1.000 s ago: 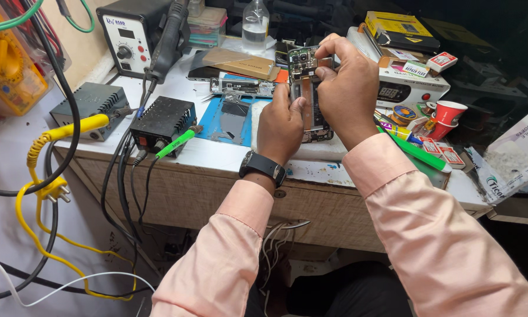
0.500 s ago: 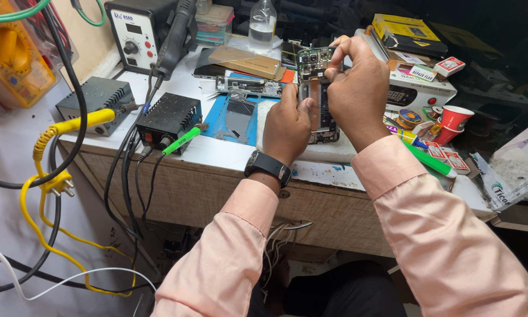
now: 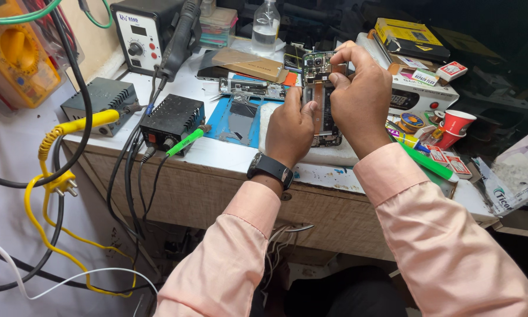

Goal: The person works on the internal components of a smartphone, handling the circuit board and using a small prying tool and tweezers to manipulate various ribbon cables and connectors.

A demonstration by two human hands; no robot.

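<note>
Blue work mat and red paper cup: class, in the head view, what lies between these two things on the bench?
The opened phone, held by the left hand and right hand, lies between blue work mat and red paper cup, per the head view.

One head-worn camera looks down and forward from close above the bench (image 3: 346, 176), over both forearms, facing the cluttered back.

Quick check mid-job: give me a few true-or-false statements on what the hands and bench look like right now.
1. Both hands hold the opened phone with its bare circuit board. True.
2. The left hand wears a black wristwatch. True.
3. The red paper cup sits left of the phone. False: it stands to the right.
4. The right hand holds the green marker pen. False: the pen lies on the bench.
</note>
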